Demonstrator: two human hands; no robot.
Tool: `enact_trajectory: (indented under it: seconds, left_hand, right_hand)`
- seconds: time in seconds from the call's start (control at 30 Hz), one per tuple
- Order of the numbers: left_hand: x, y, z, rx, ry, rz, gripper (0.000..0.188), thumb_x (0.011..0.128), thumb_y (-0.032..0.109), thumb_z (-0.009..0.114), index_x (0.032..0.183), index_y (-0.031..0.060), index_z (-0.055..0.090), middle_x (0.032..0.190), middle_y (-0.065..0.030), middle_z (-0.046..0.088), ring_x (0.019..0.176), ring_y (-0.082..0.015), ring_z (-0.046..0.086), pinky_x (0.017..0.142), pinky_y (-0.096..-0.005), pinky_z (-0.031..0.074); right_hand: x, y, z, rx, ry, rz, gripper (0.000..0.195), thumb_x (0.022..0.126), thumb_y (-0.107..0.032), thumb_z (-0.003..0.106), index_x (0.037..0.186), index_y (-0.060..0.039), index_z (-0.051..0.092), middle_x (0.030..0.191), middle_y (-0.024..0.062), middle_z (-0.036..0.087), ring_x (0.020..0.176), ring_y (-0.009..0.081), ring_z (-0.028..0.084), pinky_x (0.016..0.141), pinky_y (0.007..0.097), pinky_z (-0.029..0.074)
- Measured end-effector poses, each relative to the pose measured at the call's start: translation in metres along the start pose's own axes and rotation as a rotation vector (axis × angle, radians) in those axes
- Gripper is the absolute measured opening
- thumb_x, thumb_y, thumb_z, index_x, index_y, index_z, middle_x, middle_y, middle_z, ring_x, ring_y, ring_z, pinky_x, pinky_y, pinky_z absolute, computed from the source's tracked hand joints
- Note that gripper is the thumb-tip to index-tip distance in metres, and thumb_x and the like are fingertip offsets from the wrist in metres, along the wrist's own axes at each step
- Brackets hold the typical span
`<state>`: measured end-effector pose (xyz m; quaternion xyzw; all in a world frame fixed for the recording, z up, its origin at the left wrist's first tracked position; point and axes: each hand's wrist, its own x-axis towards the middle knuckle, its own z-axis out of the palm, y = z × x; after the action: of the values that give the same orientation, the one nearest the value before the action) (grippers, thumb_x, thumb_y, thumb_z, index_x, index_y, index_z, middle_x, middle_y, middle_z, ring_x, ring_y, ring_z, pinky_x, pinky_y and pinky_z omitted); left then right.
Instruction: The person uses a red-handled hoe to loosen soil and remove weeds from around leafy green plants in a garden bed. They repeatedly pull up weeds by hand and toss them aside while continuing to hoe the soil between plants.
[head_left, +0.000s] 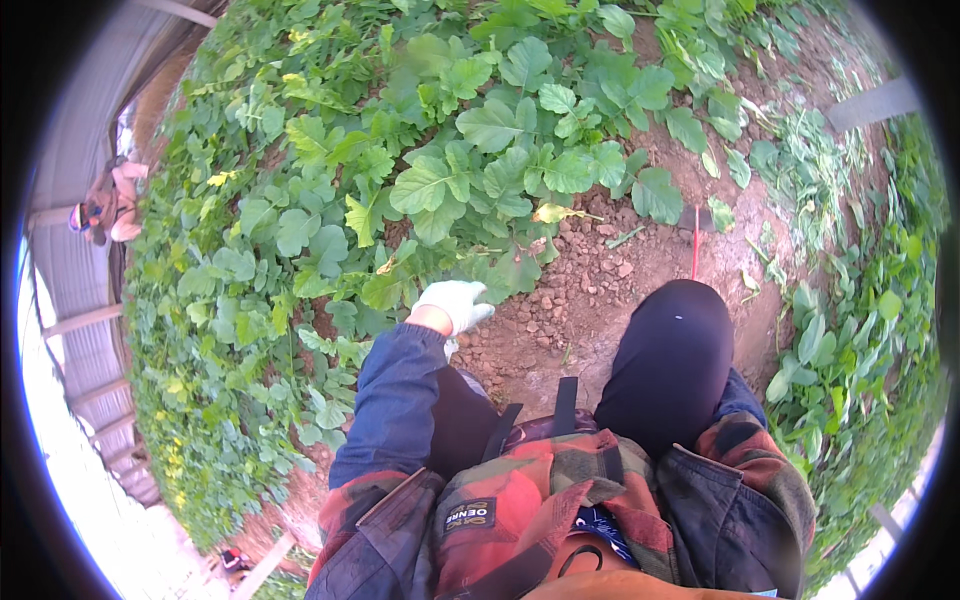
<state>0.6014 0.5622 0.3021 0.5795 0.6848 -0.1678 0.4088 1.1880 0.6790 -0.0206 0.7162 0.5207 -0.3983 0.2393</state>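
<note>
My left hand (451, 304), in a pale glove, reaches over the soil at the edge of leafy green plants (495, 180). Its fingers are apart, and nothing shows between them. Low leaves lie just beyond its fingertips. My right hand is out of view; that sleeve passes down behind my bent right knee (671, 352). Past this knee, a tool with a thin red handle (696, 247) lies or stands at the soil, its dark blade partly under leaves. A yellowed leaf (553, 213) rests near the crumbly brown soil (551, 300).
Cut or wilted greens (814, 169) are strewn along the path at the right. More leafy plants (810, 352) grow beyond it. A post (874, 105) stands at the upper right. Another person (112, 199) is at the far left bed edge, beside the greenhouse wall (71, 277).
</note>
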Motion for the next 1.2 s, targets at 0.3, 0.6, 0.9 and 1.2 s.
enact_trajectory:
  seconds: [0.3, 0.6, 0.9, 1.2]
  left_hand:
    - [-0.135, 0.070, 0.051, -0.131, 0.422, 0.042, 0.054, 0.093, 0.043, 0.067, 0.134, 0.0084, 0.063, 0.115, -0.0156, 0.072, 0.104, -0.0359, 0.068, 0.091, -0.0446, 0.054]
    - [-0.226, -0.010, 0.111, -0.464, 0.572, -0.292, 0.057, 0.098, 0.046, 0.061, 0.139, 0.0070, 0.062, 0.134, -0.0133, 0.068, 0.128, -0.0272, 0.062, 0.109, -0.0358, 0.046]
    - [-0.261, -0.043, 0.173, -1.489, 0.634, -0.310, 0.070, 0.103, 0.053, 0.057, 0.149, 0.0009, 0.049, 0.143, -0.0192, 0.061, 0.133, -0.0315, 0.058, 0.114, -0.0429, 0.044]
    - [-0.223, 0.125, 0.061, -0.244, -0.070, -0.263, 0.052, 0.096, 0.048, 0.058, 0.126, 0.0073, 0.070, 0.123, -0.0151, 0.072, 0.117, -0.0300, 0.066, 0.104, -0.0381, 0.049]
  right_hand:
    - [-0.025, 0.006, -0.003, -0.069, 0.047, -0.152, 0.034, 0.091, -0.038, 0.074, 0.100, -0.0057, 0.071, 0.081, 0.0119, 0.072, 0.075, 0.0238, 0.072, 0.067, 0.0409, 0.053]
    - [-0.047, 0.015, -0.019, -0.042, 0.127, -0.343, 0.034, 0.092, -0.039, 0.072, 0.101, -0.0059, 0.071, 0.082, 0.0130, 0.072, 0.077, 0.0252, 0.072, 0.069, 0.0415, 0.054]
    - [-0.068, 0.116, -0.047, 0.062, 0.060, -0.325, 0.035, 0.093, -0.039, 0.070, 0.102, -0.0060, 0.071, 0.083, 0.0141, 0.073, 0.079, 0.0265, 0.073, 0.071, 0.0421, 0.054]
    - [-0.062, 0.137, -0.053, 0.187, 0.021, -0.305, 0.035, 0.094, -0.040, 0.068, 0.103, -0.0062, 0.071, 0.084, 0.0151, 0.073, 0.081, 0.0278, 0.073, 0.074, 0.0427, 0.055]
